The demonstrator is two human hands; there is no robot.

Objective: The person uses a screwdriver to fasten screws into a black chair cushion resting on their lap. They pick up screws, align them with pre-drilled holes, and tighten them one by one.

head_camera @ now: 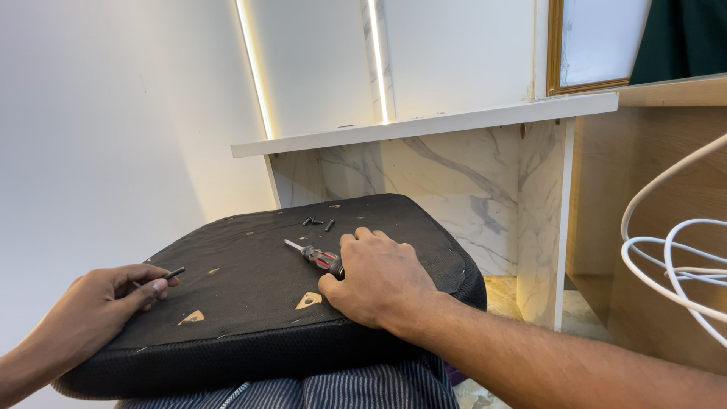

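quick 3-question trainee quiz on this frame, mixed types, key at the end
1. True or false: the right hand rests on the handle of the screwdriver.
2. What does the left hand pinch at its fingertips? A) a black screw B) a white cable C) a coin
3. Where do the loose screws lie relative to the screwdriver tip: nearer the person or farther away?

Key
1. True; the shaft sticks out past the fingers over the black seat cushion underside.
2. A
3. Farther away, toward the cushion's far edge.
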